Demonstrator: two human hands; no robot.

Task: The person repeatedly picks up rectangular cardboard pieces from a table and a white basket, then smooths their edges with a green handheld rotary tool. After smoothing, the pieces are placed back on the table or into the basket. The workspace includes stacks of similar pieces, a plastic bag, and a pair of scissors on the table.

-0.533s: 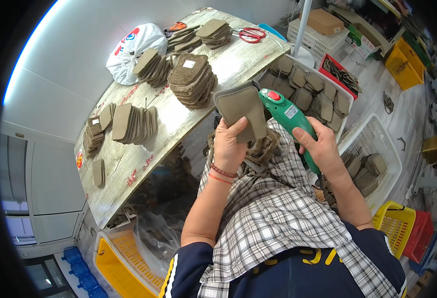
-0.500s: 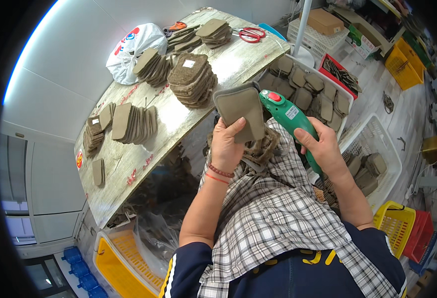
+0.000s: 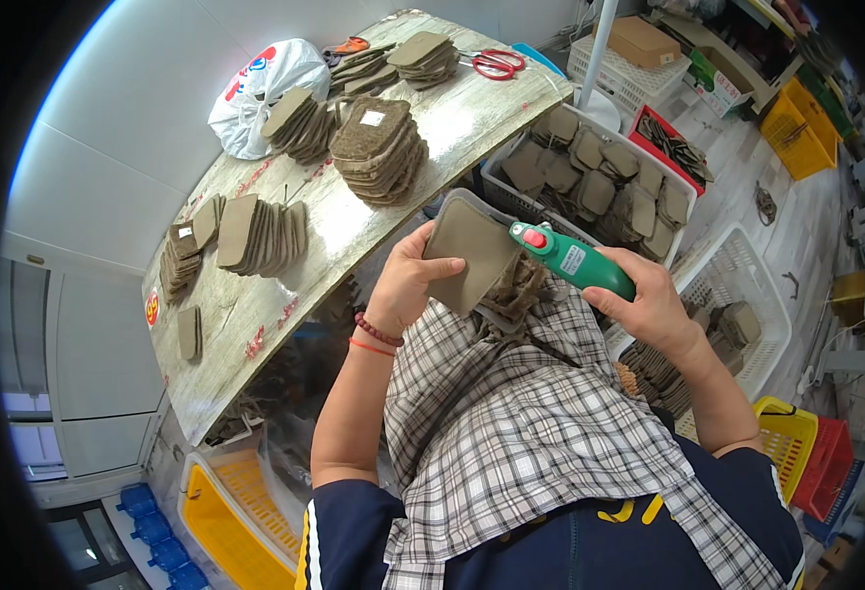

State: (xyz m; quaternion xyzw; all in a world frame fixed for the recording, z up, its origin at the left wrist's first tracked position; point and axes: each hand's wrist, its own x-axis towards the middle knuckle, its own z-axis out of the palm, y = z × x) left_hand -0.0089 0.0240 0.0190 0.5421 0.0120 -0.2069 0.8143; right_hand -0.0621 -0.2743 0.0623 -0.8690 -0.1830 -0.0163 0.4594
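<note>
Left hand (image 3: 405,280): fingers pinch brown pad (image 3: 472,254). Right hand (image 3: 655,303): fingers wrap green handheld tool (image 3: 578,262). Loose pinching could let the tool gouge the pad.

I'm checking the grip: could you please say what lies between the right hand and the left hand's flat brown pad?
In the head view, a long green tool with a red button lies between the right hand and the pad.
</note>
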